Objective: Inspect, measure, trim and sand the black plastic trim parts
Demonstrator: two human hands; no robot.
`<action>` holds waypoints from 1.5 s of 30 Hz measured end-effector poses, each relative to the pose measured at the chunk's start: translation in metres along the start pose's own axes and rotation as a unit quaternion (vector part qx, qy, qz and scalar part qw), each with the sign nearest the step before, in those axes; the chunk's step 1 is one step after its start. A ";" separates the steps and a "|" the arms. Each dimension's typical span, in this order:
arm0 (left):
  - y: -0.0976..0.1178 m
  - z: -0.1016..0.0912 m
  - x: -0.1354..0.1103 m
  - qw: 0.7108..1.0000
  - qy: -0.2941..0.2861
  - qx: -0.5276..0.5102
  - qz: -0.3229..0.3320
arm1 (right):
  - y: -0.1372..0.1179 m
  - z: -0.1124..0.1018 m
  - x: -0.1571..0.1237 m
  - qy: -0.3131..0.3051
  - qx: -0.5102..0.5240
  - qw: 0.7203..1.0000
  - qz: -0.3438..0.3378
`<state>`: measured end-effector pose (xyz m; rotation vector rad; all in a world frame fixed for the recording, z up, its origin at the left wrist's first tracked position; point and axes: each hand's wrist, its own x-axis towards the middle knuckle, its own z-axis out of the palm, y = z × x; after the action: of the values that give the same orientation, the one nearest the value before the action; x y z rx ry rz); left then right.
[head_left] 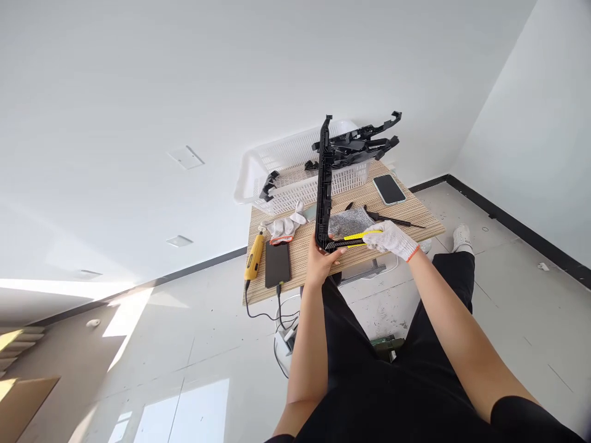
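Note:
My left hand (319,263) is bare and closed around the lower corner of a long black plastic bracket (325,184), which rises upright over the table. A white knitted glove with an orange cuff covers my right hand (390,240). Its fingers are closed on a yellow-and-black utility knife (355,238), pointing left along the lower end of the bracket. I cannot make out whether the blade touches the plastic. Behind the knife lies a grey speckled glove (351,221).
A white plastic basket (295,195) with several black brackets (362,147) stands against the wall. On the wooden table (302,267) lie a phone (389,189), a white glove (282,229), a yellow rotary tool (253,257), a corded black slab (277,264) and a thin black tool (397,220).

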<state>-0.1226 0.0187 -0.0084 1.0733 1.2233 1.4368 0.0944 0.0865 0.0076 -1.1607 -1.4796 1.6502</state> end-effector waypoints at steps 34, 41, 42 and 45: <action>-0.003 -0.004 -0.002 0.981 0.050 -0.174 -0.067 | -0.003 0.000 -0.006 0.015 -0.022 1.000 0.001; -0.002 -0.003 -0.002 0.984 0.056 -0.158 -0.060 | -0.006 -0.001 -0.010 0.003 -0.030 1.000 -0.002; -0.002 -0.003 -0.002 0.984 0.055 -0.158 -0.062 | -0.006 -0.001 -0.010 0.000 -0.030 1.000 -0.001; -0.002 -0.003 -0.002 0.984 0.050 -0.156 -0.065 | -0.007 -0.001 -0.011 0.003 -0.029 1.000 0.004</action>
<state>-0.1247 0.0162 -0.0104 0.7043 1.0724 1.5345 0.0995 0.0785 0.0163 -1.2026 -1.5293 1.6167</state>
